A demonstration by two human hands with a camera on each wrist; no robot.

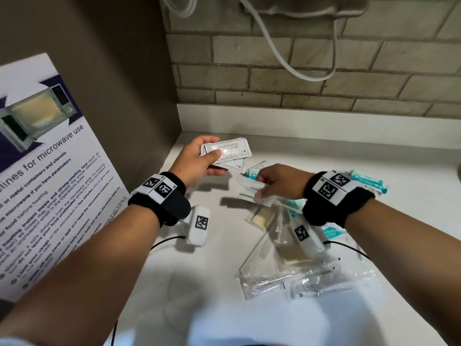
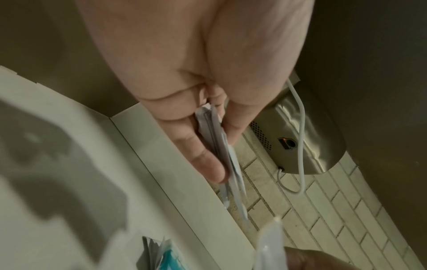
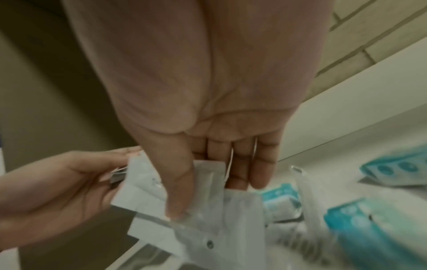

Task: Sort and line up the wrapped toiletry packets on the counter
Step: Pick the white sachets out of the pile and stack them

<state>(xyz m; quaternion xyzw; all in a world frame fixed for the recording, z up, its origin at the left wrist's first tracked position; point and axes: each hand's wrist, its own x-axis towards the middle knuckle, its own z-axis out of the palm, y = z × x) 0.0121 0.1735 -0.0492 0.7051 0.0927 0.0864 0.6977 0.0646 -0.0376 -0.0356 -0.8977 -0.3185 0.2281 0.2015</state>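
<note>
My left hand (image 1: 210, 147) is raised over the back left of the white counter (image 1: 199, 283) and pinches a small stack of silver-white shampoo sachets (image 1: 230, 151) between thumb and fingers. The left wrist view shows the same sachets (image 2: 215, 138) edge-on in that pinch. My right hand (image 1: 260, 186) is just to the right and lower, thumb and fingers pinching a white packet (image 1: 248, 188) above the pile. In the right wrist view the thumb lies across this packet (image 3: 231, 210), with my left hand (image 3: 57, 182) close beside it.
Teal packets (image 1: 366, 183) lie at the right and clear plastic bags (image 1: 287, 265) in front of my right wrist, one with a tan bar (image 1: 262, 218). A microwave notice board (image 1: 50, 171) stands at the left. A white cord (image 1: 287, 58) hangs on the brick wall.
</note>
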